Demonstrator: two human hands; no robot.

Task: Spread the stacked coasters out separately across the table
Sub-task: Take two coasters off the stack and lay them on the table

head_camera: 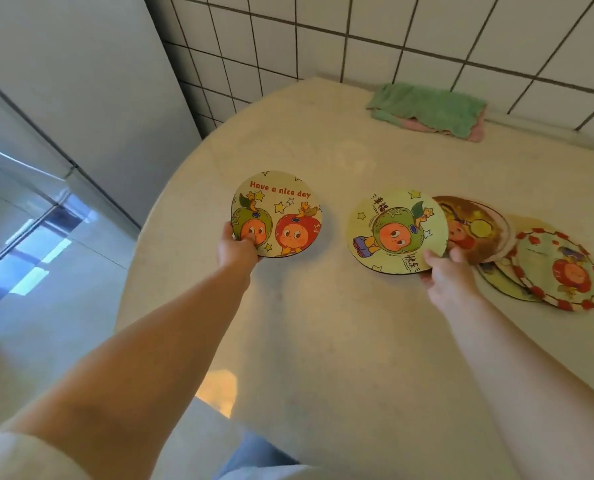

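Note:
Several round cartoon coasters lie on a cream table (323, 341). My left hand (236, 249) grips the near-left edge of the "Have a nice day" coaster (281, 209), which lies by itself left of the middle. My right hand (444, 271) pinches the near-right edge of a yellow coaster with a green-hooded figure (392, 230). That coaster overlaps a brownish coaster (475, 226) behind it. Further right, a red-bordered coaster (562, 268) rests on top of another coaster (496, 275), which is mostly hidden.
A folded green and pink cloth (430, 109) lies at the table's far edge against the white tiled wall (392, 29). The table's curved edge runs down the left, with a grey cabinet (63, 98) and floor beyond it.

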